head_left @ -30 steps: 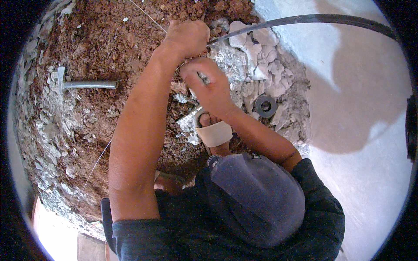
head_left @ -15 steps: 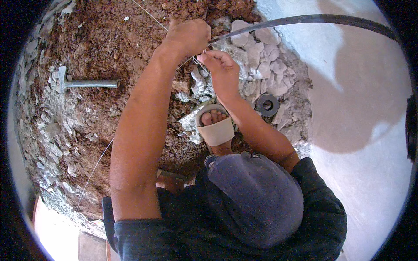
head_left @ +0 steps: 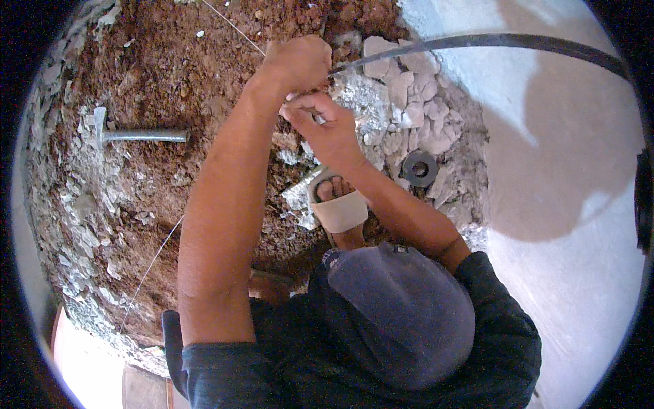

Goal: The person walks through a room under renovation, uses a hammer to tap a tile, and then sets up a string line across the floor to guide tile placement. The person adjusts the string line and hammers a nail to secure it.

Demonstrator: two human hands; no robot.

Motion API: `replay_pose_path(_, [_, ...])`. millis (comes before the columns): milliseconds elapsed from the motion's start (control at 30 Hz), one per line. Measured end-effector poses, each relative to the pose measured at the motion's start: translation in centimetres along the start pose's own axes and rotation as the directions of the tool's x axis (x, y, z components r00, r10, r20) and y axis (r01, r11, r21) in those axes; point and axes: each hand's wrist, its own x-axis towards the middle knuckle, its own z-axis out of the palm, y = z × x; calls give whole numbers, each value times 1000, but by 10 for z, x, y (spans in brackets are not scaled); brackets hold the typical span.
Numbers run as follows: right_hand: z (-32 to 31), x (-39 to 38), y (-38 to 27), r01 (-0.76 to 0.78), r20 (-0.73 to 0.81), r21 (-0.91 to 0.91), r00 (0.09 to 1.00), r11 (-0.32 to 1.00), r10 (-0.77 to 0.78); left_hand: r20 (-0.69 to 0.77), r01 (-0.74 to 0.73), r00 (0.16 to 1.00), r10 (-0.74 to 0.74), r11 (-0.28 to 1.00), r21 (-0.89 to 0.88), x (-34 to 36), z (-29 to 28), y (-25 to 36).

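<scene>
My left hand (head_left: pixel 300 63) is a closed fist over the dirt, at the low end of a long dark rod (head_left: pixel 518 42) that looks curved and reaches off to the right. Thin white string (head_left: pixel 235 27) runs from the far edge to this fist. Another stretch of string (head_left: pixel 151 262) comes up from the near left and passes behind my left forearm. Just below the fist, my right hand (head_left: pixel 323 126) has thumb and fingers pinched together beside my left wrist. String in the pinch is barely visible now.
A hammer (head_left: pixel 143 135) with a metal handle lies on the reddish dirt at left. To the right, a dark ring-shaped roll (head_left: pixel 419 168) rests by broken grey rubble (head_left: pixel 426 116). Pale smooth floor (head_left: pixel 531 286) borders the rubble. My sandalled foot (head_left: pixel 338 204) stands below my hands.
My right hand has moved left and slightly nearer, from the rod's end to beside my left wrist. The string loops at its fingertips no longer show. The left fist has stayed nearly still.
</scene>
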Motion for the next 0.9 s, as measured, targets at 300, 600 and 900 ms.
replay_pose_path(300, [5,2,1,-33,14,29,999,999,32,-1,-17,1000,17,995,-103,4,4,-8])
replay_pose_path(600, [1,-1,-11,-20,45,46,999,999,18,17,-152,987,163,950,-271,8,3,-16])
replay_pose_path(900, [0,-1,-8,41,-79,-2,996,999,-41,57,-124,985,161,904,-409,14,10,-26])
